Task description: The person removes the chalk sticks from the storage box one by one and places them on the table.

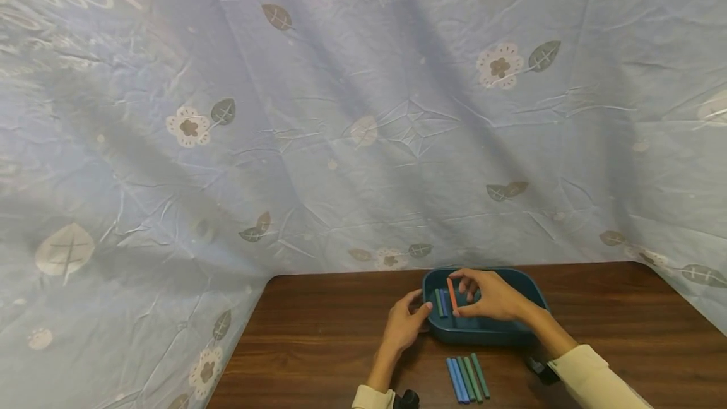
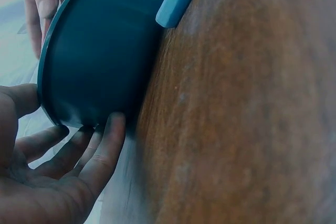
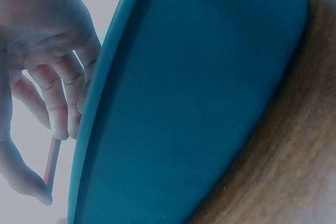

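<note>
My right hand (image 1: 493, 296) pinches a slim orange stick (image 1: 452, 295) between thumb and fingertips, above the inside of a deep teal tray (image 1: 477, 336). In the right wrist view, the stick (image 3: 52, 163) spans from thumb to fingers beside the rim. My left hand (image 1: 404, 322) holds the tray's left end. In the left wrist view its thumb is at the rim and its fingers (image 2: 107, 150) touch the outer wall. A green stick (image 1: 438, 303) and a blue stick (image 1: 444, 303) lie inside the tray, near its left end.
In front of the tray, blue sticks (image 1: 454, 380) and green sticks (image 1: 479, 375) lie side by side on the brown wooden table (image 1: 318, 333). A patterned cloth (image 1: 363, 144) hangs behind the table and along its sides.
</note>
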Demonstrator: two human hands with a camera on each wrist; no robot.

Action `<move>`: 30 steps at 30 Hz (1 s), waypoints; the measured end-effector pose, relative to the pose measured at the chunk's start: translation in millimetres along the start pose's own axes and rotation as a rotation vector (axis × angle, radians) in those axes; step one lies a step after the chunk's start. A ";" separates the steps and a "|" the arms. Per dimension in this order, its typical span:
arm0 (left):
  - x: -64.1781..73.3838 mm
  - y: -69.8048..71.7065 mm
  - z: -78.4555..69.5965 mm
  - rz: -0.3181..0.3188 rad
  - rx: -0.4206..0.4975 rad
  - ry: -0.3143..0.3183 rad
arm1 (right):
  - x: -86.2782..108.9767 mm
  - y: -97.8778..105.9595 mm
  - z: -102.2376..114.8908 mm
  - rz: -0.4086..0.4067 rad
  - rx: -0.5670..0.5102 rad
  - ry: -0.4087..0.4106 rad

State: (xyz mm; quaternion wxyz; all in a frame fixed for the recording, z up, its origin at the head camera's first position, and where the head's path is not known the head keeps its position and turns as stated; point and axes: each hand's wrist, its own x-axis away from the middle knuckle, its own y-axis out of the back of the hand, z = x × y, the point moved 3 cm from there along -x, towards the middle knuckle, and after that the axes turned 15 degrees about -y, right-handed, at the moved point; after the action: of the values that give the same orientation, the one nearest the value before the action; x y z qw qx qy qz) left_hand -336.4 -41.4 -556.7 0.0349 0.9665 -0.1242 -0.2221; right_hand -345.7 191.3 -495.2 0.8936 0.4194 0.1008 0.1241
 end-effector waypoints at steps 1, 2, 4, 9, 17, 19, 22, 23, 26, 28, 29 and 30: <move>-0.3 -0.4 -0.3 0.001 0.000 0.001 | 2.0 0.3 0.2 0.003 -0.003 0.002; -0.6 -0.7 -0.5 0.004 -0.003 0.001 | 4.1 0.5 0.2 0.008 -0.007 0.005; -1.1 -1.4 -0.4 0.005 -0.005 0.005 | 8.8 1.3 0.6 0.013 -0.013 0.007; -2.3 -3.1 0.6 -0.002 -0.013 0.001 | 20.6 3.8 0.1 0.013 -0.031 0.013; -4.0 -5.2 0.5 -0.019 -0.013 0.010 | 37.1 6.4 -1.3 0.004 -0.048 0.059; -3.6 -5.3 0.1 -0.025 -0.014 0.011 | 41.3 7.0 -0.8 0.009 -0.060 0.074; -2.8 -5.9 -1.3 -0.033 -0.009 0.008 | 48.0 8.3 0.9 0.015 -0.075 0.097; -2.6 -6.1 -1.8 -0.033 -0.008 0.006 | 50.2 8.7 1.5 0.018 -0.082 0.103; -2.6 -5.9 -1.6 -0.028 -0.003 0.003 | 56.0 9.7 3.3 0.029 -0.090 0.110; -3.1 -5.3 -0.5 -0.023 -0.003 0.002 | 59.2 10.3 4.3 0.036 -0.096 0.106; -3.3 -5.1 0.1 -0.021 -0.003 0.002 | 60.3 10.5 4.4 0.037 -0.097 0.105; -3.6 -5.1 0.4 -0.019 -0.002 0.002 | 61.6 10.7 4.5 0.039 -0.100 0.103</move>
State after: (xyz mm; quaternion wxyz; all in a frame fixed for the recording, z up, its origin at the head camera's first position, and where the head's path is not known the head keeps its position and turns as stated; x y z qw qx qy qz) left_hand -338.6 -35.6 -556.2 0.0337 0.9678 -0.1146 -0.2216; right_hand -287.5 213.5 -488.7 0.9044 0.3692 0.1323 0.1679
